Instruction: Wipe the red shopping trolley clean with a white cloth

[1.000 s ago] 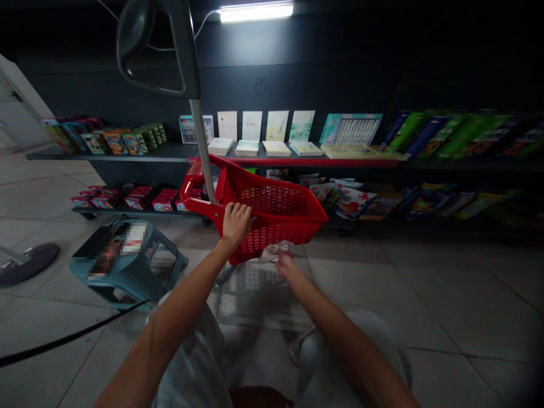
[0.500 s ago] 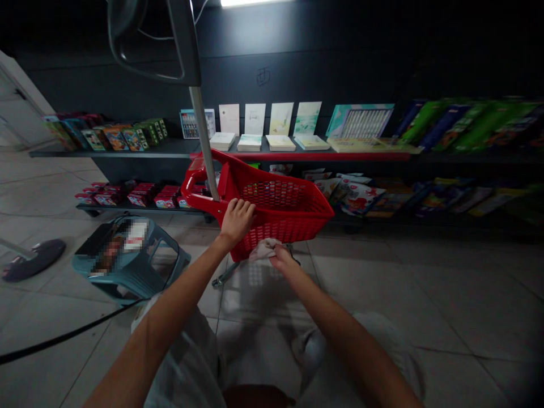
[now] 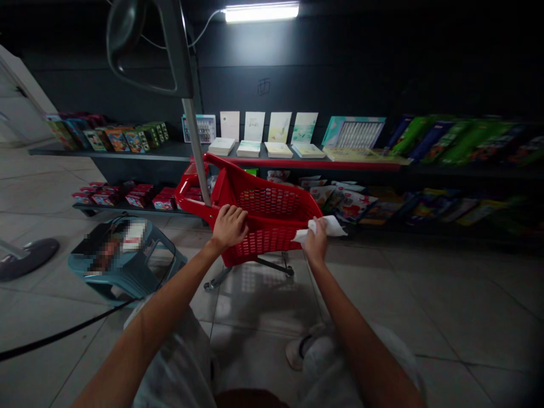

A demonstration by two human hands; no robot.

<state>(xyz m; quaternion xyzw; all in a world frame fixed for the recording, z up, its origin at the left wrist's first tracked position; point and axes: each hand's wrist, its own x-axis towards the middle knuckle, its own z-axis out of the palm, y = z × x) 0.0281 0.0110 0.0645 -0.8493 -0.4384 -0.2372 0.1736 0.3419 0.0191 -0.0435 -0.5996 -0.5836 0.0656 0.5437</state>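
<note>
A red plastic shopping cart (image 3: 272, 241) with perforated sides stands before me on small wheels. Its grey metal pole (image 3: 196, 150) rises at the left to a dark loop handle (image 3: 181, 62). My left hand (image 3: 230, 226) is closed over the near rim of the basket, close to the pole. At the basket's right end my right hand (image 3: 317, 241) grips a crumpled white cloth (image 3: 334, 225), which could also be a paper wipe. The cloth lies against the corner of the basket, and its ends stick out on both sides of my fingers.
Behind the cart, a dark shelf (image 3: 165, 150) bears upright books (image 3: 255, 126), boxes and green packs (image 3: 459, 141). Snack bags (image 3: 352, 204) fill the lower shelf. A blue-grey stool (image 3: 157, 249) stands left, near a black cable (image 3: 63, 334) and a round stand base (image 3: 32, 258).
My right hand has moved right and up with the cloth, from the basket's lower side to its right end. My left hand keeps its grip on the rim.
</note>
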